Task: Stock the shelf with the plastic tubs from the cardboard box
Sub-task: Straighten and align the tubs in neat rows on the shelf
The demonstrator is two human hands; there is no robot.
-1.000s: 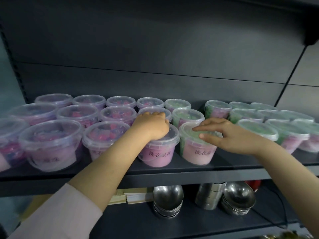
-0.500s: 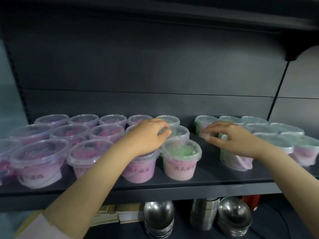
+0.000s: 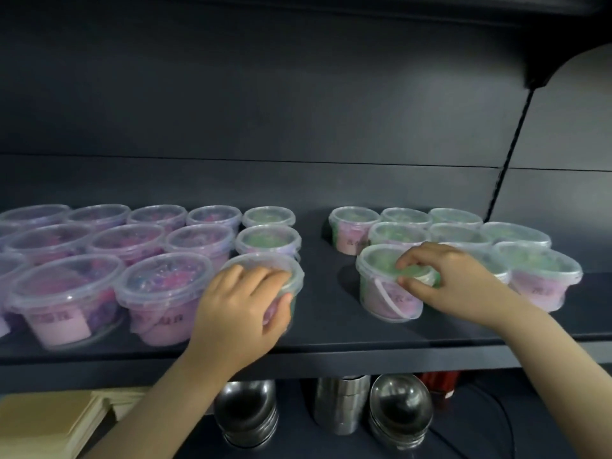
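Clear lidded plastic tubs stand in rows on the dark shelf (image 3: 331, 329). Pink and purple ones (image 3: 162, 286) fill the left, green-topped ones (image 3: 536, 273) the right. My left hand (image 3: 245, 303) wraps around the front tub (image 3: 265, 261) of the middle column, fingers over its lid and side. My right hand (image 3: 457, 279) grips the lid edge of a green-topped tub (image 3: 377, 270) with a white handle, at the front of the right group. A bare strip of shelf separates the two tubs. No cardboard box is in view.
On the shelf below are stacked steel bowls (image 3: 245, 415), a stack of steel cups (image 3: 341, 402), more bowls (image 3: 400, 415), a red object (image 3: 440, 385) and tan flat sheets (image 3: 43, 422) at the left. An upper shelf overhangs the top of the frame.
My left hand has shifted from a pink front tub to the green-topped one beside it. My right hand went right to another tub and holds it. The view has moved closer.
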